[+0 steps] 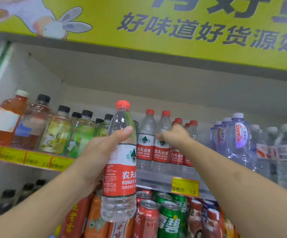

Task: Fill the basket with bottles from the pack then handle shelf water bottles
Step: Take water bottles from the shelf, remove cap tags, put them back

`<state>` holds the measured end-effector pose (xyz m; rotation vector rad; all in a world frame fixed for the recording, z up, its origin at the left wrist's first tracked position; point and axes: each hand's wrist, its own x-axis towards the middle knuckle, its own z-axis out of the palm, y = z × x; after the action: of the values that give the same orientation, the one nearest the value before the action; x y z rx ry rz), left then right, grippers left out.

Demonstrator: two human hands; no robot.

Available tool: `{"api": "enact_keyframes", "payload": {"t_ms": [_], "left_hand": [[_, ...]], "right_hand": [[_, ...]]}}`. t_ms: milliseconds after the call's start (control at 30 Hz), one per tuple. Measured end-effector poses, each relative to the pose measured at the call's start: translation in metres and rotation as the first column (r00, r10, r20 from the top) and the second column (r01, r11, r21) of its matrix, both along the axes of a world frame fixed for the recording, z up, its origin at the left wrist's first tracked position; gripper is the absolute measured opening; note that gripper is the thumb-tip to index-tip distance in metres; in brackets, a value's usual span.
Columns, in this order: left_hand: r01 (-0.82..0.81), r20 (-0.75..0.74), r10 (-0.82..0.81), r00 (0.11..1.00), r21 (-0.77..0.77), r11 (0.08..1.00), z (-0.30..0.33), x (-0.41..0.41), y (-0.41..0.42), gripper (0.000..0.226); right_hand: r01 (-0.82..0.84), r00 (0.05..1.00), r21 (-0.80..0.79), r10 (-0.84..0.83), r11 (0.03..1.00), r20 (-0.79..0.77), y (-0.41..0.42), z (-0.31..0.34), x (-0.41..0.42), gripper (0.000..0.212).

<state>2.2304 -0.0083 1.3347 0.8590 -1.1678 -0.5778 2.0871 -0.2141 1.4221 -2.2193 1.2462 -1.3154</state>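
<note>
My left hand (99,152) grips a clear water bottle (121,170) with a red cap and a red-and-white label, held upright in front of the shelf. My right hand (173,135) reaches onto the upper shelf and grips a second red-capped water bottle (163,145) that stands in a row of the same bottles (145,140). More of these bottles stand behind my right hand, partly hidden. No basket or pack is in view.
Tea and juice bottles (53,131) fill the shelf's left side. Purple-tinted and clear water bottles (238,140) stand at the right. Below, soda cans (168,219) and orange drink bottles (96,220) crowd a lower shelf. A yellow price tag (185,186) hangs on the shelf edge. A yellow banner (173,26) is overhead.
</note>
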Motion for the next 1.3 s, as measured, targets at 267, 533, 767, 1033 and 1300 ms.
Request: {"api": "enact_keyframes", "payload": {"t_ms": [267, 533, 767, 1033, 1300], "left_hand": [[0.065, 0.049, -0.064, 0.997, -0.012, 0.998, -0.012, 0.005, -0.011, 0.048], [0.020, 0.061, -0.021, 0.998, 0.023, 1.000, -0.012, -0.013, -0.013, 0.042], [0.106, 0.071, -0.109, 0.991, 0.046, 0.993, -0.011, -0.013, -0.017, 0.063], [0.305, -0.097, -0.313, 0.945, -0.090, 0.948, 0.034, -0.042, -0.038, 0.086], [-0.144, 0.151, 0.158, 0.976, -0.096, 0.985, 0.047, -0.052, -0.076, 0.065]], "right_hand": [[-0.014, 1.000, -0.017, 0.014, 1.000, -0.028, -0.008, -0.012, -0.001, 0.034], [-0.001, 0.998, -0.034, 0.000, 0.999, -0.055, 0.010, -0.017, -0.006, 0.030], [-0.026, 0.996, -0.172, 0.040, 0.985, 0.078, 0.058, -0.018, -0.026, 0.023], [-0.472, 0.879, -0.088, 0.460, 0.877, -0.128, 0.151, -0.030, -0.059, 0.047], [-0.107, 0.991, -0.233, 0.121, 0.967, 0.048, 0.097, -0.022, -0.064, 0.050]]}}
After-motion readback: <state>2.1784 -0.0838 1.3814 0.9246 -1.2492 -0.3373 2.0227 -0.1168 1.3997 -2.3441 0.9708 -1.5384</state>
